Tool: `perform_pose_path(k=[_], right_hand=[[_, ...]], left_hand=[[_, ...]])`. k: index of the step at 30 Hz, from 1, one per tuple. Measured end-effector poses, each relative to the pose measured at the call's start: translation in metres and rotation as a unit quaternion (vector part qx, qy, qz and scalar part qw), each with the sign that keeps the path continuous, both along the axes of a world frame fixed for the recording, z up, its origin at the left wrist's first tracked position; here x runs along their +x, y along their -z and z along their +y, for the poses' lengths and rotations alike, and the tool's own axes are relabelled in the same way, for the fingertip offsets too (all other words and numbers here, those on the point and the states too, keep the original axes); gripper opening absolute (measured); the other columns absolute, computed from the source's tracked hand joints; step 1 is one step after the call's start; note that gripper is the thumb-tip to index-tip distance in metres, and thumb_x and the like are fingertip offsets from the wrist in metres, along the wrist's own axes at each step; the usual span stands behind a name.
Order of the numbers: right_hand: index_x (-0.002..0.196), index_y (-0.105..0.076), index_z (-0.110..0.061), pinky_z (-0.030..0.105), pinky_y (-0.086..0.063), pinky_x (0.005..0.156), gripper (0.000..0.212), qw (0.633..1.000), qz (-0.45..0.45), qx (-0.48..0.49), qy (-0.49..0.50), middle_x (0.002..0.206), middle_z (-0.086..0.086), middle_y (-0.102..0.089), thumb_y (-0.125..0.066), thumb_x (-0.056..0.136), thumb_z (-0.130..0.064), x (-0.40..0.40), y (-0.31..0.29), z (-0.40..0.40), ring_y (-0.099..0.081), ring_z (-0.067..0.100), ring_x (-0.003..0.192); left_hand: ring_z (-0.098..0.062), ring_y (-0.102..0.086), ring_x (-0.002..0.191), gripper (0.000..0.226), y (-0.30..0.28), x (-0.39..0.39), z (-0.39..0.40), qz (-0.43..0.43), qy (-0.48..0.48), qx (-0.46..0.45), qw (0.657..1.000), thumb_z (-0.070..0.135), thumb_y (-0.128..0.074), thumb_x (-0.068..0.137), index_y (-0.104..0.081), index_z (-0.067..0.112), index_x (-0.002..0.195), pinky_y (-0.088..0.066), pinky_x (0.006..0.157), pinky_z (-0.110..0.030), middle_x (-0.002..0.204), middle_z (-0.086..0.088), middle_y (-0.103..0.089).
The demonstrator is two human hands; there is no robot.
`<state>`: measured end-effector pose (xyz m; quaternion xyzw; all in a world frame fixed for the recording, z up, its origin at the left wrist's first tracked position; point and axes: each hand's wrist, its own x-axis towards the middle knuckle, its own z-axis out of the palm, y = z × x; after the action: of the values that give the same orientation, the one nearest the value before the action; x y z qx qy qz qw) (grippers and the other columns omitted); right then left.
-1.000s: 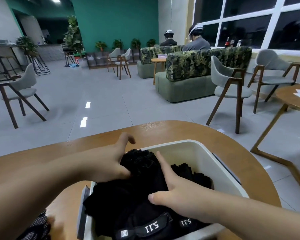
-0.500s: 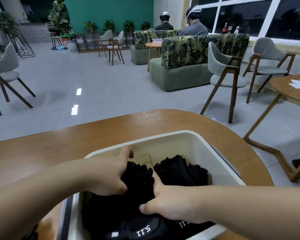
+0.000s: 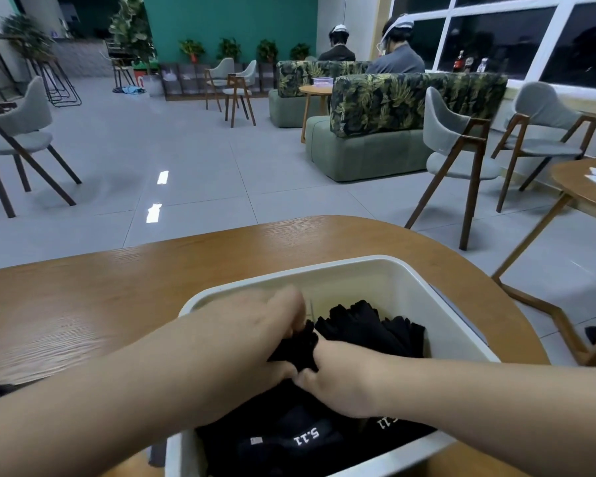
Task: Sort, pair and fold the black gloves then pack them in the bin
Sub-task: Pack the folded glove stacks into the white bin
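Hands both inside white bin, which sits on the wooden table. Left hand and right hand touch each other mid-bin, fingers curled into a bunched black glove between them. More black gloves fill the bin; "5.11" labels near its front wall.

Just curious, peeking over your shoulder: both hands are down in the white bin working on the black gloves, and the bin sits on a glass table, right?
Not quite. The table is wood, with brown grain, not glass; the head view shows it. The rest holds: the left hand and right hand are both down in the white bin, on the black gloves.
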<state>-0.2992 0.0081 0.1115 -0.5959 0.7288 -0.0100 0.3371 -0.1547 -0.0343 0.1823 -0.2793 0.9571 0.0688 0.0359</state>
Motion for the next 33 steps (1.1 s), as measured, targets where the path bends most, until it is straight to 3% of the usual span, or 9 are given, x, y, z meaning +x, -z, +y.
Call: perform_pose_path(k=[5,9,16,19,22,24,25,27,33], right_hand=[[0.103,-0.056,-0.011,0.032,-0.054,0.059,0.034,0.999,0.022,-0.044,-0.017,0.083,0.008,-0.069,-0.054,0.089,-0.043,-0.013,-0.026,0.008,-0.068,0.024,0.067],[0.111,-0.056,-0.021,0.030,-0.046,0.085,0.024,0.983,0.103,-0.116,-0.097,0.109,-0.004,-0.058,-0.054,0.091,-0.035,-0.035,-0.040,0.019,-0.051,0.015,0.103],[0.148,0.015,-0.035,0.042,-0.002,0.119,0.094,0.961,0.163,0.033,-0.223,0.156,0.000,0.024,-0.057,0.088,-0.047,-0.054,-0.016,0.033,0.021,0.023,0.144],[0.145,0.023,-0.034,0.044,-0.005,0.118,0.098,0.960,0.167,0.068,-0.214,0.154,0.001,0.030,-0.056,0.089,-0.047,-0.054,-0.012,0.029,0.024,0.023,0.143],[0.142,0.028,-0.035,0.047,-0.010,0.116,0.101,0.961,0.159,0.101,-0.203,0.152,0.000,0.034,-0.057,0.089,-0.047,-0.055,-0.012,0.025,0.024,0.023,0.142],[0.141,0.030,-0.035,0.048,-0.010,0.115,0.103,0.961,0.156,0.111,-0.200,0.152,0.000,0.035,-0.058,0.089,-0.048,-0.055,-0.011,0.023,0.024,0.025,0.142],[0.141,0.031,-0.035,0.048,-0.009,0.116,0.103,0.961,0.155,0.115,-0.198,0.151,0.000,0.035,-0.058,0.089,-0.047,-0.055,-0.010,0.023,0.025,0.026,0.142],[0.140,0.031,-0.035,0.049,-0.009,0.116,0.102,0.962,0.155,0.119,-0.193,0.151,0.000,0.036,-0.057,0.090,-0.046,-0.053,-0.008,0.023,0.026,0.027,0.141],[0.142,0.031,-0.030,0.052,-0.012,0.116,0.103,0.963,0.166,0.117,-0.176,0.151,-0.001,0.036,-0.058,0.090,-0.045,-0.052,-0.004,0.022,0.026,0.026,0.142]], left_hand=[[-0.006,-0.036,0.104,0.020,0.021,0.004,0.016,-0.046,0.020,-0.005,0.999,0.040,-0.043,0.096,-0.027,0.029,0.103,-0.023,0.062,-0.022,0.112,0.014,-0.038],[-0.008,-0.048,0.085,0.022,0.034,0.009,0.015,0.019,0.047,-0.085,0.995,0.046,-0.036,0.089,-0.046,0.027,0.094,-0.037,0.051,-0.017,0.094,0.012,-0.050],[-0.011,-0.047,0.053,0.020,0.054,-0.004,0.018,0.015,0.127,-0.174,0.977,0.041,-0.068,0.068,-0.062,0.022,0.064,-0.037,0.038,-0.019,0.065,0.005,-0.051],[-0.015,-0.053,0.063,0.053,0.069,-0.003,0.018,-0.020,0.053,-0.117,0.992,0.061,-0.036,0.080,-0.069,0.020,0.083,-0.046,0.043,-0.022,0.072,0.001,-0.057],[-0.026,-0.052,0.104,0.071,0.066,-0.001,0.021,-0.047,-0.040,-0.051,0.997,0.065,-0.001,0.092,-0.043,0.026,0.134,-0.058,0.065,-0.035,0.117,-0.017,-0.060],[-0.026,0.007,0.142,0.072,0.066,-0.003,0.021,-0.117,-0.047,-0.035,0.991,0.075,0.019,0.068,0.025,0.051,0.136,-0.038,0.102,-0.052,0.153,-0.019,0.020],[-0.021,0.034,0.133,0.070,0.068,0.000,0.024,-0.142,-0.044,0.001,0.989,0.078,0.023,0.052,0.048,0.053,0.113,-0.024,0.109,-0.056,0.134,-0.004,0.053],[-0.018,0.047,0.120,0.071,0.071,-0.003,0.026,-0.207,-0.051,0.043,0.976,0.079,0.028,0.035,0.057,0.051,0.094,-0.016,0.110,-0.058,0.108,0.009,0.066],[-0.019,0.050,0.120,0.080,0.083,-0.006,0.022,-0.240,-0.049,0.089,0.966,0.084,0.023,0.031,0.051,0.053,0.099,-0.016,0.114,-0.052,0.119,0.012,0.059]])
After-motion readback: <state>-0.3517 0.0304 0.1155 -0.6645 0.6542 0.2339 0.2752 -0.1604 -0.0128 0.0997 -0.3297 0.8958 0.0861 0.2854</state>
